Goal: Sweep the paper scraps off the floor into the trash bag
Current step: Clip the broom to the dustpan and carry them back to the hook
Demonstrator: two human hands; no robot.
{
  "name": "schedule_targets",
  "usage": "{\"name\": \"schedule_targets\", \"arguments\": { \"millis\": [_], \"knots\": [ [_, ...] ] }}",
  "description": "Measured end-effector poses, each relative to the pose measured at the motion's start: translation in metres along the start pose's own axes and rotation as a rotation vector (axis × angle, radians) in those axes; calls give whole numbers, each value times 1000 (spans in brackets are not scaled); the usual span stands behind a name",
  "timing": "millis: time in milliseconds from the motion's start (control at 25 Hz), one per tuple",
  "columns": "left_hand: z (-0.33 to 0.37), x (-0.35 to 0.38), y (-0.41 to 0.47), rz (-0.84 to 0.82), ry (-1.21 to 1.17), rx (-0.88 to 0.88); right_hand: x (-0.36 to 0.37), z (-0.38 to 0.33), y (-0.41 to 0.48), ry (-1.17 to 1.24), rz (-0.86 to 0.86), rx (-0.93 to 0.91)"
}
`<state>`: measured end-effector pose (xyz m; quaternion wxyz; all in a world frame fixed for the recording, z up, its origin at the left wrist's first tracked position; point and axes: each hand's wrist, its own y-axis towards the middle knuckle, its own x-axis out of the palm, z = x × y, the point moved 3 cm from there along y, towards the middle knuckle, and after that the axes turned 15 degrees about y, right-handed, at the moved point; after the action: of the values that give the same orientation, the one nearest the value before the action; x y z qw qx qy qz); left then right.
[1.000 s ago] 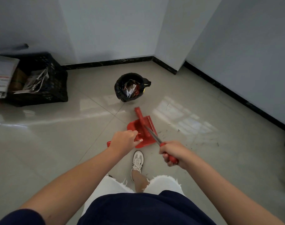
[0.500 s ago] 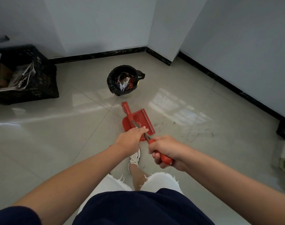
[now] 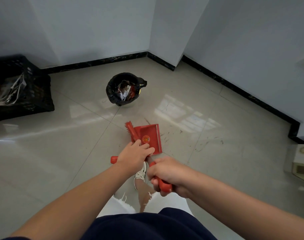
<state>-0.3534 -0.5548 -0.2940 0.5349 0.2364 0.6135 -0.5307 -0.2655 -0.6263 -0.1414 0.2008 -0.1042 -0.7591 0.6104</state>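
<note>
A black trash bag [image 3: 113,94] stands open on the tiled floor ahead, with paper scraps [image 3: 125,94] inside it. Nearer to me is a red dustpan [image 3: 150,134], its inside facing up and showing a round sticker. My left hand [image 3: 135,155] grips the dustpan's handle, whose red end sticks out to the left. A red broom head [image 3: 130,127] lies against the pan's left edge. Its metal shaft runs back under my left hand to the red grip held in my right hand [image 3: 166,174]. I see only small dark specks on the floor to the right of the pan.
A black crate [image 3: 31,94] with papers stands by the wall at the left. A white appliance [image 3: 302,163] sits at the right edge. Walls with dark baseboards [image 3: 234,87] close the corner behind the bag. My shoe [image 3: 140,174] is under my hands.
My hands have drawn closer together. The dustpan has turned so its inside faces up, and the broom head now lies at its left edge. The view has swung a little to the right.
</note>
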Motion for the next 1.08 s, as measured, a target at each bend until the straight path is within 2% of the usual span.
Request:
{"name": "schedule_targets", "arguments": {
  "millis": [120,280,320,400,480,560,680,840,920,1080],
  "knots": [
    [-5,10,-1,-34,-23,-7,6,-1,2,9,-55,-30],
    [-14,-1,2,-229,-45,-36,-7,0,3,-65,-74,-157],
    [-17,-5,7,-288,-31,-46,-18,-2,8,-71,-53,-244],
    [-21,-29,24,-285,3,-46,-42,-12,17,-207,11,-527],
    [-25,-56,45,-283,31,-118,-60,-33,18,-372,50,-807],
    [-26,-93,70,-217,42,-162,-76,-67,4,-350,68,-996],
    [-26,-151,113,23,98,-85,-103,-126,-29,-364,223,-1273],
    [-28,-246,153,225,203,12,-123,-189,-75,-90,103,-1352],
    [-31,-298,174,301,220,53,-128,-226,-96,-13,103,-1447],
    [-66,-385,225,355,48,76,-139,-317,-121,76,172,-1557]
  ]
}}
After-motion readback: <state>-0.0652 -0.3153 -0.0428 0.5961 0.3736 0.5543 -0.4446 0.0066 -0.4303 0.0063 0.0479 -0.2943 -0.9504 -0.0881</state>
